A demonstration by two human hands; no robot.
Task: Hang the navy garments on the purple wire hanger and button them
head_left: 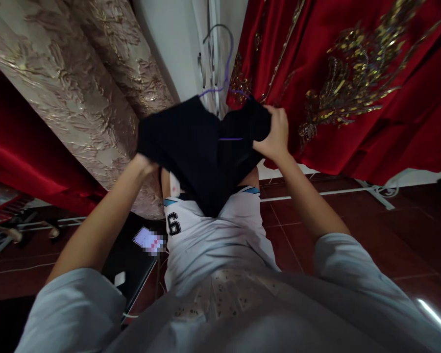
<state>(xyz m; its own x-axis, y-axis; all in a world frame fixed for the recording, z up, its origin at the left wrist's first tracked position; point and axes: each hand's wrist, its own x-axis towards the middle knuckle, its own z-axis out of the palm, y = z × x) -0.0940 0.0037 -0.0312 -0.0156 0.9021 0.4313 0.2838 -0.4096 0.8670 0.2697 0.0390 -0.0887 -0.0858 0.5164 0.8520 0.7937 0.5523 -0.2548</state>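
Observation:
A dark, nearly black garment (191,142) hangs on a purple hanger (229,59) in front of my lap, its hook pointing up and away. The hanger's lower bar shows across the garment's neck opening. My right hand (274,133) is closed on the right shoulder edge, thumb in front. My left hand (146,164) grips the left side from below, its fingers mostly hidden behind the cloth and slightly blurred. The lower part of the garment drapes to a point over my white shorts (216,235).
Red cloth with gold sequins (353,88) hangs at the right, and a beige embossed curtain (106,88) at the left. A phone (149,241) and a small white case (120,279) lie on a black surface to the left. A white rack foot (380,196) stands on the red tiles.

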